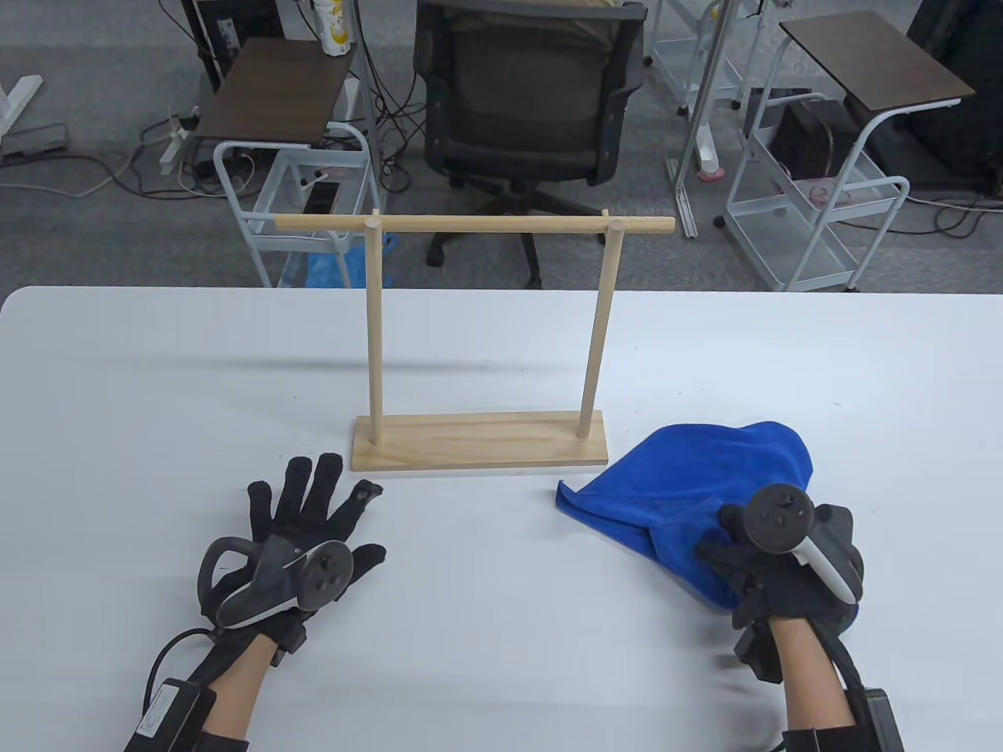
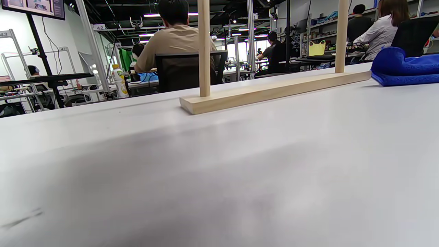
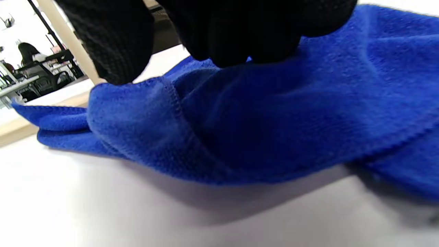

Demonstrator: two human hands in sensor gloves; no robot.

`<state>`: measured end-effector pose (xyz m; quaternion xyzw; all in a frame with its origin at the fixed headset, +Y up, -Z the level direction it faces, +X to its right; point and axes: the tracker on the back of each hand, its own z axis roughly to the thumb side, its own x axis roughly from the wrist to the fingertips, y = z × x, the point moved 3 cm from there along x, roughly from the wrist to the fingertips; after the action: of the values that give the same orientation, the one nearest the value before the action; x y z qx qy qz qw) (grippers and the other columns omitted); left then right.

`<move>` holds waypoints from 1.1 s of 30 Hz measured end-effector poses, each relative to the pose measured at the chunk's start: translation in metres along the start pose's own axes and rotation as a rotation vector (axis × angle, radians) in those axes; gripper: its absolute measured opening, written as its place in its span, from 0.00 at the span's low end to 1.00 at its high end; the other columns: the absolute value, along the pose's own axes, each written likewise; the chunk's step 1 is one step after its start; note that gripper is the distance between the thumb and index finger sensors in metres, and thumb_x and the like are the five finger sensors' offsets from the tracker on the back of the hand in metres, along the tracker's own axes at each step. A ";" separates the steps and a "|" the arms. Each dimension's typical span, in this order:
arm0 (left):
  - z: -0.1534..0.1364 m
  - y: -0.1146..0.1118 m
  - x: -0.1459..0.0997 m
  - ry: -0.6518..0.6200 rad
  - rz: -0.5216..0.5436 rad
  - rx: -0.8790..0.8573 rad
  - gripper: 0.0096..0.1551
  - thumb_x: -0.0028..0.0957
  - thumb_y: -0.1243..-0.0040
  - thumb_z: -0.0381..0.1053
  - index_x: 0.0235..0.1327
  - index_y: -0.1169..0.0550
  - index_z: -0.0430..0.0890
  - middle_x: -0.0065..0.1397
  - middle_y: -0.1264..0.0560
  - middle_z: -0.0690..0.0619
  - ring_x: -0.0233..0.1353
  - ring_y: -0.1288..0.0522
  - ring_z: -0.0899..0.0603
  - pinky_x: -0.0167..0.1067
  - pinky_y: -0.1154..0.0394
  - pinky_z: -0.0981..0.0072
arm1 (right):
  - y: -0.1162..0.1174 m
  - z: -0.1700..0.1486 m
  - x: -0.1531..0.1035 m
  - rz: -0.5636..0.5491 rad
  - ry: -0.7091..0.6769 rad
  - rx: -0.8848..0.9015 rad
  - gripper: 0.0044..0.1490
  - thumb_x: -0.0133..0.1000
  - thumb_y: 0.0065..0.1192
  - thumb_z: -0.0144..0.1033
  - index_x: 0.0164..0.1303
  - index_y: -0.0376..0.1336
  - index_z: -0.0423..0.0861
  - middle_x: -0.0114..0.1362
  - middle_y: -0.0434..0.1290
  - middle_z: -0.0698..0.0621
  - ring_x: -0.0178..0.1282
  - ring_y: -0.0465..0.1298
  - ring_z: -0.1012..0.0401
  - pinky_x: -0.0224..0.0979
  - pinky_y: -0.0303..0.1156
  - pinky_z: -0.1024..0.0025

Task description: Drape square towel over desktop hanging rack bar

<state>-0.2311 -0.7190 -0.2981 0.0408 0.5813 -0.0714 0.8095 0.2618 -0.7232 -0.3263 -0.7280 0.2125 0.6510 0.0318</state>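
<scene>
Two gloved hands are seen at the near edge of the white table (image 1: 117, 376). On the left, the left hand (image 1: 302, 540) is laid flat on the table with its fingers spread wide, and nothing is held by it; bare table surface is seen around it up to the left edge. In the middle, the wooden hanging rack (image 1: 479, 337) is placed upright: a flat rectangular base (image 2: 274, 91), two round posts and a round top bar (image 1: 474, 225), all of pale smooth wood. Nothing is hung on the bar. Just right of the base, the blue square towel (image 1: 705, 486) is found crumpled on the table, its left corner near the base but apart from it. It is made of soft fluffy cloth with a stitched hem (image 3: 178, 109). Its near part is gripped from above by the curled fingers (image 3: 240, 34) of the right hand (image 1: 783, 564), and there the fabric is bunched.
</scene>
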 end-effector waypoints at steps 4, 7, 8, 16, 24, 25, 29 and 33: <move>0.001 0.000 0.000 -0.002 -0.006 0.005 0.50 0.57 0.72 0.77 0.94 0.52 0.59 0.95 0.62 0.41 0.89 0.60 0.28 0.78 0.59 0.22 | 0.007 0.010 0.004 0.029 0.028 -0.073 0.42 0.60 0.67 0.55 0.77 0.62 0.40 0.73 0.67 0.39 0.68 0.67 0.41 0.70 0.63 0.42; 0.002 0.000 0.001 -0.004 -0.010 0.005 0.50 0.57 0.71 0.77 0.94 0.52 0.59 0.95 0.62 0.41 0.89 0.60 0.28 0.78 0.59 0.22 | 0.024 0.014 0.009 0.132 0.085 -0.128 0.44 0.61 0.67 0.55 0.79 0.60 0.39 0.77 0.63 0.37 0.71 0.64 0.38 0.72 0.59 0.39; 0.002 0.000 0.001 -0.004 -0.010 0.005 0.50 0.57 0.71 0.77 0.94 0.52 0.59 0.95 0.62 0.41 0.89 0.60 0.28 0.78 0.59 0.22 | 0.027 0.014 0.010 0.135 0.104 -0.144 0.45 0.61 0.67 0.55 0.79 0.59 0.38 0.77 0.61 0.37 0.72 0.62 0.38 0.73 0.58 0.39; 0.002 0.001 0.000 -0.009 -0.002 -0.005 0.50 0.57 0.71 0.77 0.94 0.51 0.58 0.95 0.61 0.41 0.89 0.59 0.28 0.78 0.59 0.22 | 0.033 0.020 0.008 0.027 0.126 -0.067 0.37 0.59 0.71 0.43 0.73 0.61 0.39 0.77 0.58 0.36 0.71 0.59 0.36 0.74 0.54 0.35; 0.002 0.002 0.000 -0.013 0.000 -0.016 0.50 0.57 0.70 0.76 0.94 0.50 0.58 0.95 0.60 0.41 0.89 0.58 0.28 0.78 0.58 0.22 | 0.028 0.017 0.000 0.005 0.096 0.045 0.27 0.59 0.70 0.37 0.65 0.64 0.41 0.79 0.56 0.36 0.73 0.57 0.35 0.74 0.52 0.34; 0.002 0.002 0.000 -0.014 0.002 -0.018 0.49 0.57 0.70 0.76 0.94 0.50 0.58 0.95 0.60 0.41 0.89 0.58 0.28 0.78 0.58 0.22 | 0.027 0.019 -0.001 0.001 0.089 0.047 0.26 0.60 0.70 0.36 0.65 0.64 0.41 0.79 0.56 0.36 0.73 0.57 0.35 0.74 0.52 0.34; 0.001 0.004 -0.001 -0.016 0.011 -0.028 0.49 0.58 0.70 0.76 0.94 0.50 0.58 0.95 0.59 0.41 0.89 0.57 0.29 0.78 0.58 0.22 | 0.017 0.027 -0.010 -0.061 0.039 0.113 0.24 0.62 0.67 0.36 0.65 0.63 0.43 0.79 0.57 0.35 0.74 0.59 0.36 0.74 0.54 0.34; 0.000 0.005 -0.002 -0.017 0.016 -0.039 0.49 0.58 0.69 0.76 0.93 0.49 0.58 0.95 0.58 0.41 0.89 0.56 0.29 0.79 0.57 0.22 | 0.004 0.032 -0.020 -0.138 -0.022 0.231 0.20 0.65 0.60 0.40 0.61 0.65 0.43 0.75 0.63 0.36 0.70 0.65 0.38 0.72 0.58 0.36</move>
<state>-0.2307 -0.7144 -0.2964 0.0291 0.5754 -0.0542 0.8155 0.2288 -0.7113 -0.3104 -0.7251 0.2352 0.6266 0.1623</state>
